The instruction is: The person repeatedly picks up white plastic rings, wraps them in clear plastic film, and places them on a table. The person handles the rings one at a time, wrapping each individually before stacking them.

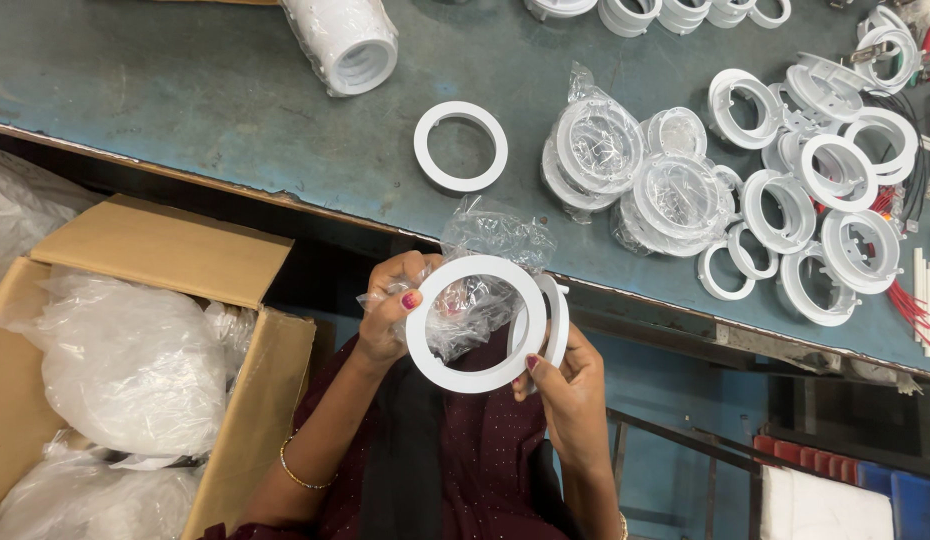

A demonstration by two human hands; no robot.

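We have both hands up in front of the chest, just below the table edge (285, 205), forearms angled up from the lap. Left hand (390, 315) is curled, thumb pressed on the left rim of a white ring (440, 365), fingers bunched behind it gripping a crinkled clear bag (490, 250) that sticks up behind the ring. Right hand (570, 385) is palm-up under the ring's lower right, thumb tip on the rim, fingers wrapped around a second white ring (557, 320) held edge-on just behind the first. So both hands are grasping, neither free. First ring faces us flat, bag showing through its hole. On the table: one loose ring (461, 146) lying flat above the hands, bagged rings (635, 175) to its right, a pile of unbagged ones (835, 200) further right, a bagged stack of white parts (345, 40) top left. Open cardboard box (165, 250) with plastic bags (135, 370) sits to our left, below table level
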